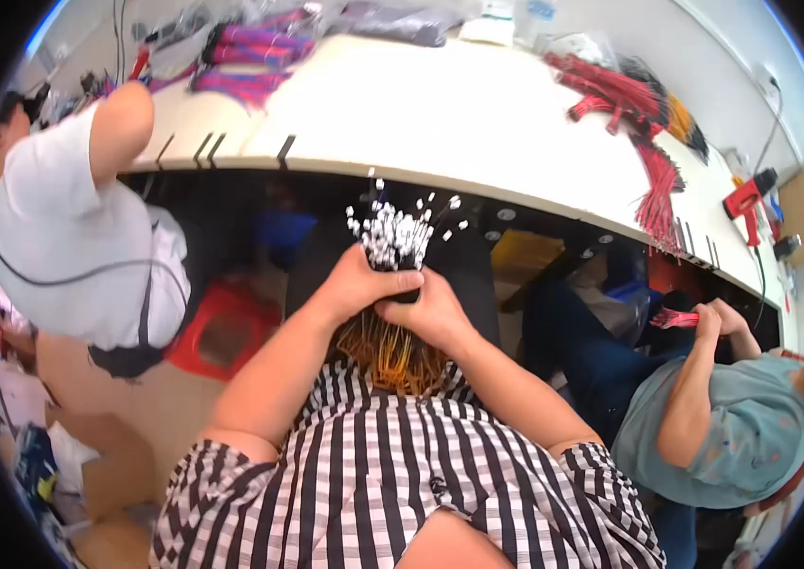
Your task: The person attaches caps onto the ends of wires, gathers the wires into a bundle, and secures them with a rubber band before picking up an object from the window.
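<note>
A thick bundle of thin wires (390,356) lies over the lap, its yellow and brown lengths hanging toward the striped shirt. White connectors (394,230) fan out at its far end, near the table edge. My left hand (364,283) wraps round the bundle from the left, just below the connectors, with the thumb across the front. From the right, my right hand (428,308) is closed round the same bundle, its fingers close to the left thumb. The wires between the two hands are partly hidden by the fingers.
A white table (373,104) curves across the front, bearing purple-red wire bundles (255,52), red-black bundles (610,90) and a red tool (748,197). A person in white sits at left near a red stool (221,327). At right another person holds red wires (675,319).
</note>
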Demonstrator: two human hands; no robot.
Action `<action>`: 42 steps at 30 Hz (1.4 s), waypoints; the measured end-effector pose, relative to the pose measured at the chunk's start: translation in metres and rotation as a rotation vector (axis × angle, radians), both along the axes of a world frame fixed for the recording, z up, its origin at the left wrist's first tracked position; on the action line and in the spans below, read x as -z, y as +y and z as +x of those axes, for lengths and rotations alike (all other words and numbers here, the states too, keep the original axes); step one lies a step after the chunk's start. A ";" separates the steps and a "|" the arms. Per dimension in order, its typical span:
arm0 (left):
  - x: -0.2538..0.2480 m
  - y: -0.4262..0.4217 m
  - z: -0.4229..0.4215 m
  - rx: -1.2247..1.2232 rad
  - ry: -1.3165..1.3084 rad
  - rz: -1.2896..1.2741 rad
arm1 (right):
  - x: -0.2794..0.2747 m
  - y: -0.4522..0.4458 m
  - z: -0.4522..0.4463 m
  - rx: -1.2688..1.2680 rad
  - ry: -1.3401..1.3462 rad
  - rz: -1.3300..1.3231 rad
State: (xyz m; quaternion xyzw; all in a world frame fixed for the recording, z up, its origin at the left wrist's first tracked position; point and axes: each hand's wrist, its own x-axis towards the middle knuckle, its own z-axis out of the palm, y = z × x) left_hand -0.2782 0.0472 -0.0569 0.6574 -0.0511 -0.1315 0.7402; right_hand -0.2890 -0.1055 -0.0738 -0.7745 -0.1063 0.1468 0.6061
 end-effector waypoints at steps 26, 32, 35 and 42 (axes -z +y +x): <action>0.010 -0.014 -0.011 -0.105 -0.028 -0.214 | -0.011 -0.012 -0.004 -0.277 -0.314 -0.459; 0.019 -0.005 -0.009 -0.091 -0.006 -0.252 | -0.038 -0.075 0.025 -0.396 -0.134 -0.560; 0.015 -0.008 -0.005 -0.028 -0.005 -0.230 | -0.053 -0.084 0.048 -0.046 -0.463 -0.072; -0.003 -0.016 -0.004 0.014 0.033 -0.116 | -0.090 -0.044 0.068 -0.386 -0.463 -0.187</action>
